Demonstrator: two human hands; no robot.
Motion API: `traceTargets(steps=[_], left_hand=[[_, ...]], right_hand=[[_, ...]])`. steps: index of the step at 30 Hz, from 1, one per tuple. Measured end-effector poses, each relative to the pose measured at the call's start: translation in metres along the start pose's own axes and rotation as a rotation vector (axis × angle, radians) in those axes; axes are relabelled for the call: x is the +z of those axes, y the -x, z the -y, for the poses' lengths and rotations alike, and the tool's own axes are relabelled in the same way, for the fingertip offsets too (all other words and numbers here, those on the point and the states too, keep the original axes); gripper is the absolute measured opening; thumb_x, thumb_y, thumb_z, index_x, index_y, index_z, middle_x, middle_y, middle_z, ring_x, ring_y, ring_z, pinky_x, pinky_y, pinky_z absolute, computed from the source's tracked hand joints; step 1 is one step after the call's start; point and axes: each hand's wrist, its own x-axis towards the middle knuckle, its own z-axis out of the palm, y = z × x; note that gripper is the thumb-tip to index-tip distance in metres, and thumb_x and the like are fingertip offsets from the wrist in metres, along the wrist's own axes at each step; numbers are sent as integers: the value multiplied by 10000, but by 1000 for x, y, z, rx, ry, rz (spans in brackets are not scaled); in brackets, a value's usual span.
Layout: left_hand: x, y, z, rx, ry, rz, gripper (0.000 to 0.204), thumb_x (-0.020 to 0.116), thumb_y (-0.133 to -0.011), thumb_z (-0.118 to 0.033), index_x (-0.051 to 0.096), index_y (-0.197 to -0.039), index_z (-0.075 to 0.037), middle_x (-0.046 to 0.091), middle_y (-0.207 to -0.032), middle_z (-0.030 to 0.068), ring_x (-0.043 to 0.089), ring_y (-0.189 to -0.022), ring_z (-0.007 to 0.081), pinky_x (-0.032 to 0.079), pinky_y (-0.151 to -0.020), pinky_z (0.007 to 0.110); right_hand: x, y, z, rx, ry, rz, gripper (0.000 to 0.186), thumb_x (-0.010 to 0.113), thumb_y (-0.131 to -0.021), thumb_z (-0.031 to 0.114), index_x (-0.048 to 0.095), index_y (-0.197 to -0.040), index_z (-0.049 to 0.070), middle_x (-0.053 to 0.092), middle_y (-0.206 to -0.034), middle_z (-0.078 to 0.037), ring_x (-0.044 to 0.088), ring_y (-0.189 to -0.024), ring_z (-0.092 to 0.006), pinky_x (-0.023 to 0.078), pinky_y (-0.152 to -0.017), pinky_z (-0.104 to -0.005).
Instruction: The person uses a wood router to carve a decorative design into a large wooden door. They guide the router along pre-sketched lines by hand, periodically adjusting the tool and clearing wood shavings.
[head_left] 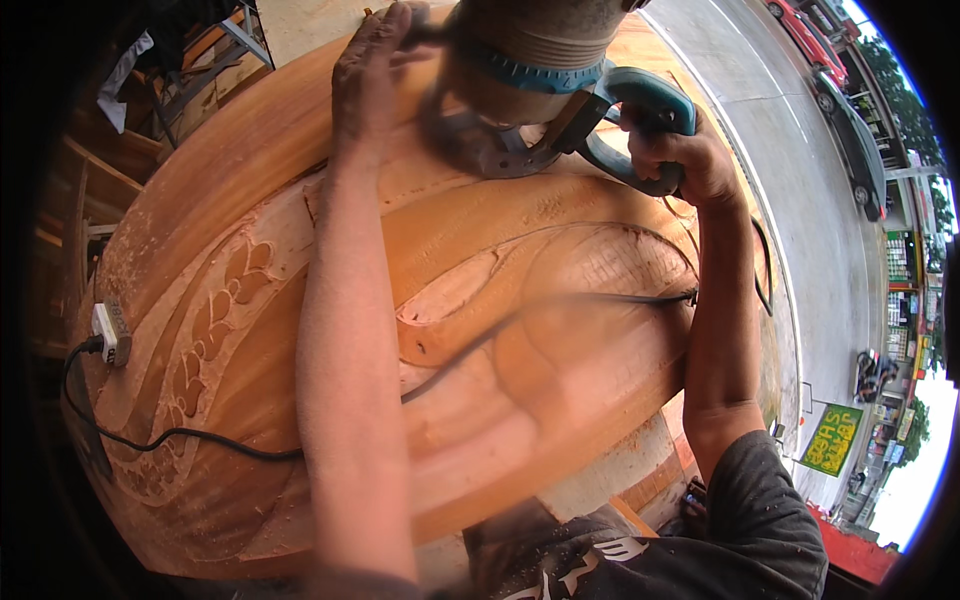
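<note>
Gripping: right hand (703,163), fingers curled closed round the router's teal handle (662,98). Left hand (372,65), partly open, at the blurred side knob (428,36); cannot tell whether it holds. Router (540,35): over the carved board's (450,218) far part. Black cord (275,455): across the board. White adaptor (112,335): board's left end. Road (790,130): right of the board.
</note>
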Motion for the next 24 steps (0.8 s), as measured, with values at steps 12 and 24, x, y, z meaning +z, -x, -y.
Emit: traceTargets(steps=[12,24], left_hand=[[5,6,-11,10,-25,59,523,590,-1016,-535,668,-1323,-120,708,-1137,-12,650,-956,91,502,-884,277],[10,1,-10,-55,-104,-1,566,570,-999,-619,663,-1293,-144,706,-1130,-28,632,-900,88,465,-832,290]], right_hand=[[-8,5,-2,0,8,-8,289,748,-729,115,700,-991,1,582,-618,-26,531,-530,-112,401,-536,-270],[-7,-2,1,-21,-17,38,260,734,-766,90,690,-1007,4,574,-632,-23,534,-529,-118,408,-527,-275]])
